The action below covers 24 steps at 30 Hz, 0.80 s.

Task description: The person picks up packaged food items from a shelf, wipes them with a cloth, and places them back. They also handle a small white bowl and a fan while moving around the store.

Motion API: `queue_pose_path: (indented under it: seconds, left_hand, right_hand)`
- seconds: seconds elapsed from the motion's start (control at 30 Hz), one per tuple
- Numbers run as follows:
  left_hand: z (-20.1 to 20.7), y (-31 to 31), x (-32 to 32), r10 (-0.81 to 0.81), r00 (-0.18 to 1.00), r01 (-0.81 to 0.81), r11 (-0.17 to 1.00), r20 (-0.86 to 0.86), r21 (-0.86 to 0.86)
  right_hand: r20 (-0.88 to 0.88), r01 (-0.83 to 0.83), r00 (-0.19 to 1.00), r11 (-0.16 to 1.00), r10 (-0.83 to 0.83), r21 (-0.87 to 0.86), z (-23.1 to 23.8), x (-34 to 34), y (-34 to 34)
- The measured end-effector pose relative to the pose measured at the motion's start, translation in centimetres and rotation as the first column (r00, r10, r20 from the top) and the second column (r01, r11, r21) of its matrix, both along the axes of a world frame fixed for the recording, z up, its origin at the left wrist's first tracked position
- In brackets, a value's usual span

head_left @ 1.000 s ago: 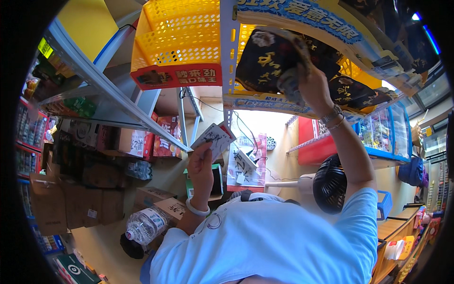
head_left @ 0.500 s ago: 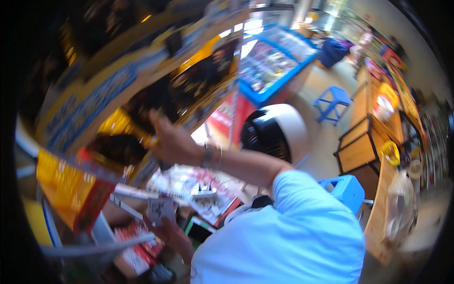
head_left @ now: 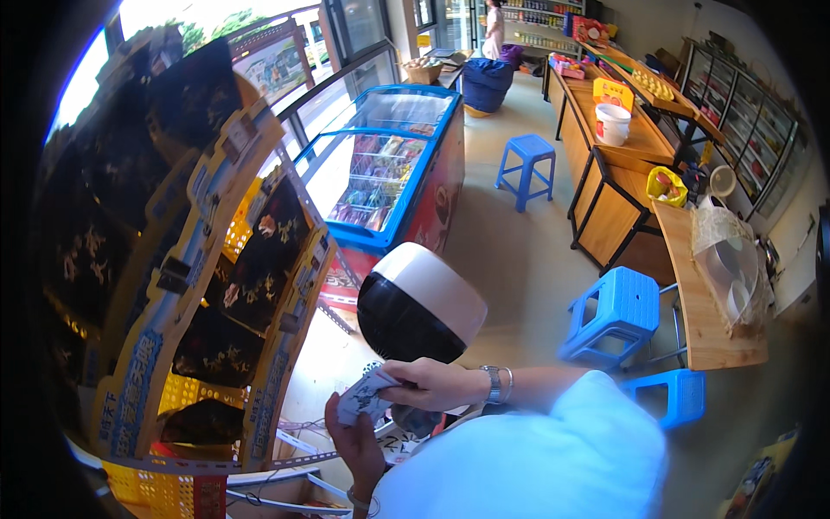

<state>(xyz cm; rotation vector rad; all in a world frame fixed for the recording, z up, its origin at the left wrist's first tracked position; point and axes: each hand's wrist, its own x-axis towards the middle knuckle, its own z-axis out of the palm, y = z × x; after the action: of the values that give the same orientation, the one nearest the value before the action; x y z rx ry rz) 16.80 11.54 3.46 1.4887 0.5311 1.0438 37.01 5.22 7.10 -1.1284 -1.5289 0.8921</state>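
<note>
Low in the centre, my left hand [head_left: 356, 439] is closed on a small whitish card with dark print [head_left: 361, 396], thumb on its lower part. From the right, my right hand [head_left: 424, 383] pinches the same card at its upper right edge. A watch and a bracelet sit on my right wrist. Whether it is one card or a thin packet of several, I cannot tell. To the left of my hands stands a display rack [head_left: 285, 346] with printed blue-and-yellow shelf edges, holding black packages with floral patterns [head_left: 218, 348].
Just beyond my hands is a rounded black-and-white object [head_left: 424, 298]. A blue-rimmed glass-top freezer [head_left: 389, 173] stands behind it. Blue plastic stools [head_left: 618, 304] and wooden counters [head_left: 618, 221] line the right side. At the back stands a person [head_left: 494, 30].
My right hand has left the display rack and come down to the card in my left hand. The view has swung, showing more of the room and the rack farther left.
</note>
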Motion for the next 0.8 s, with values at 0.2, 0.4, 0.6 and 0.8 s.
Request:
queue_pose_path:
  seconds: [0.2,0.4,0.6,0.8]
  left_hand:
    - [0.8,-3.0,6.3,-0.011,1.000,0.016,0.952,-0.018,0.307]
    - [2.7,-9.2,12.0,-0.152,0.985,0.131,0.965,0.079,0.228]
    - [3.8,-15.1,17.0,-0.588,0.761,0.580,0.429,0.273,-0.693]
    - [0.3,-21.6,24.8,-0.784,0.591,0.565,0.237,0.187,-0.791]
  right_hand:
    - [-0.120,0.177,0.980,0.975,-0.162,0.134,-0.1,3.6,-5.0]
    - [-0.091,0.266,0.963,0.950,-0.253,0.167,-0.6,9.3,-12.4]
    - [0.064,0.150,0.988,0.982,-0.143,-0.115,-2.5,16.1,-22.0]
    - [0.170,0.471,0.880,0.861,-0.443,-0.193,-4.6,20.1,-29.6]
